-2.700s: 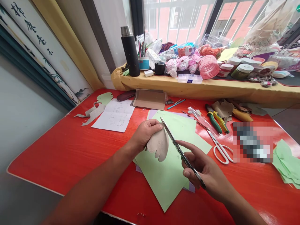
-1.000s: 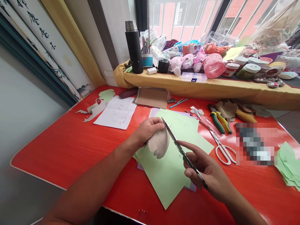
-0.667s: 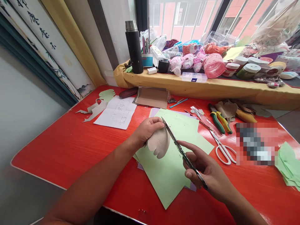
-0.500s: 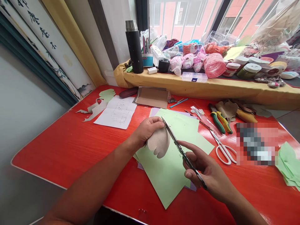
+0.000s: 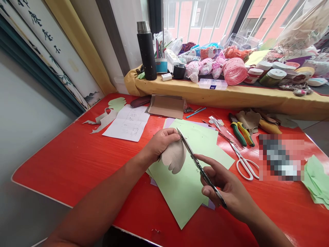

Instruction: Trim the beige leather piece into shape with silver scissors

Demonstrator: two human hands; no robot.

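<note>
Between the thumb and fingers of my left hand (image 5: 164, 142) is a beige leather piece (image 5: 175, 157) with a scalloped lower edge. My right hand (image 5: 224, 187) is closed on a pair of dark-handled scissors (image 5: 196, 163). Their blades point up and left, along the upper right side of the leather, with the tip near my left thumb. Whether the blades touch the leather I cannot tell. Under both hands lie light green sheets (image 5: 180, 202), with purple paper showing at their edges.
White-handled scissors (image 5: 245, 167), green-and-yellow pliers (image 5: 240, 130) and green paper pieces (image 5: 316, 180) lie to the right on the red table (image 5: 77, 168). A sketched white sheet (image 5: 127, 123) and leather scraps (image 5: 105, 120) are at left. Behind stands a black thermos (image 5: 147, 55) on the crowded sill.
The view has shifted very slightly. Both hands, the leather piece and the scissors hold nearly the same position.
</note>
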